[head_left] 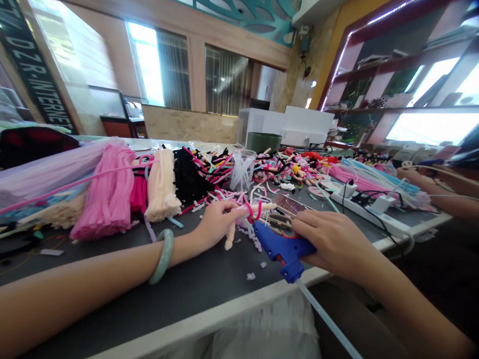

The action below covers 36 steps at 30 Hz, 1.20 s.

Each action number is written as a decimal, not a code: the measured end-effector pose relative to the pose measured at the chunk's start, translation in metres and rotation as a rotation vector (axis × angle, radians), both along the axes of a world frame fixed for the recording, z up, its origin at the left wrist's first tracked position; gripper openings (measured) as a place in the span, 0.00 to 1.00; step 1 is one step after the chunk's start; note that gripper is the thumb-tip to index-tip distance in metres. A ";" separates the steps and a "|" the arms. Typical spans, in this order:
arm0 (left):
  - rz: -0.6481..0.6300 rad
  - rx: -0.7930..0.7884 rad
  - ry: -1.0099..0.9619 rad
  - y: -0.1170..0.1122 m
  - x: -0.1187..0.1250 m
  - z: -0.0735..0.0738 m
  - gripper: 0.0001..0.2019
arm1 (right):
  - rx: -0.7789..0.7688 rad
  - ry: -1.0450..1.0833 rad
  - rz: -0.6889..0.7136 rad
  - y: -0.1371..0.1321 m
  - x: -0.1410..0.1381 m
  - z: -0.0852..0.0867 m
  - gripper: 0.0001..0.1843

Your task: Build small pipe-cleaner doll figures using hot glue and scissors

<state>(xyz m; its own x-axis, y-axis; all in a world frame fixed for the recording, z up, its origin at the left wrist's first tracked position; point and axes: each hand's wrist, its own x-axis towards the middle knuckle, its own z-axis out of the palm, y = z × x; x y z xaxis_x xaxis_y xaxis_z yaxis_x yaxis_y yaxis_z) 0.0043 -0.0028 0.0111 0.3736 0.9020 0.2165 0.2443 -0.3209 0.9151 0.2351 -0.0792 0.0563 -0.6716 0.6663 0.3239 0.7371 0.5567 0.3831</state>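
Note:
My left hand [219, 222], below a pale green bangle [163, 257] on the wrist, is closed on a small figure twisted from pipe cleaners [258, 208]. Cream and bright pink pieces stick out past its fingers, and a cream end hangs underneath. My right hand [329, 242] grips a blue hot glue gun [275, 244], its nozzle close to the pink part. A long translucent glue stick [325, 319] trails from the gun's rear end. Fingers hide some of the figure. Beyond the hands, a phone-like dark slab [292, 204] lies on the table.
Pipe cleaner bundles in pink [107, 194], cream [162, 184] and black [190, 174] line the left. A clear cup [242, 167] stands amid scraps. Finished-looking colourful pieces [295, 169] heap behind. A white power strip [368, 212] with cords sits right, near another person's hand [411, 177].

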 end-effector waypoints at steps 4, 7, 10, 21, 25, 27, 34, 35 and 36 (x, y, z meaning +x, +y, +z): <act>0.023 0.009 0.025 0.001 0.000 0.000 0.13 | 0.000 -0.003 0.003 -0.001 0.000 0.001 0.04; 0.036 0.039 0.028 0.002 -0.001 -0.001 0.13 | 0.004 0.011 0.012 -0.001 0.000 0.001 0.04; 0.045 0.044 0.013 0.003 0.000 -0.001 0.12 | 0.011 0.018 0.021 0.001 -0.001 0.001 0.04; 0.054 0.077 0.047 0.007 -0.002 -0.005 0.15 | 0.036 0.053 0.022 -0.002 0.001 0.002 0.05; 0.055 0.125 0.079 0.009 -0.002 -0.007 0.16 | 0.037 0.073 0.016 0.000 0.002 0.000 0.05; 0.075 0.153 0.098 0.010 -0.003 -0.008 0.16 | 0.033 0.077 0.010 0.001 0.002 -0.001 0.06; 0.097 0.170 0.101 0.012 -0.003 -0.007 0.16 | 0.002 0.135 -0.040 0.003 0.004 -0.003 0.07; 0.098 0.168 0.102 0.011 -0.004 -0.007 0.16 | 0.001 0.140 -0.041 0.003 0.004 -0.004 0.07; 0.099 0.167 0.102 0.011 -0.004 -0.007 0.16 | 0.001 0.145 -0.041 0.003 0.005 -0.004 0.08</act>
